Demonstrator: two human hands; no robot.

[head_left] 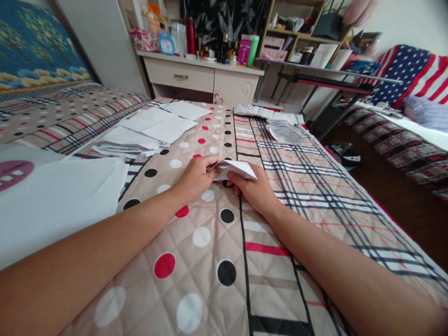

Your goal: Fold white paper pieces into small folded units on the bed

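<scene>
Both my hands hold a small folded piece of white paper (241, 169) just above the quilted bedspread. My left hand (196, 176) pinches its left end between thumb and fingers. On the right side, my right hand (257, 189) grips the paper with the thumb on top and the fingers curled beneath. Faint lines run across the paper's upper face. To the left lies a loose stack of white paper sheets (154, 125). Further off on the right are a row of folded papers (261, 112) and a fanned bundle of folded papers (284, 131).
A large white bag (59, 200) with a purple oval print lies at the near left. The bedspread (196, 289) has dots, stripes and plaid. Beyond the bed stand a white dresser (182, 77) with bottles and a blue clock (167, 43), and a desk with shelves (297, 35).
</scene>
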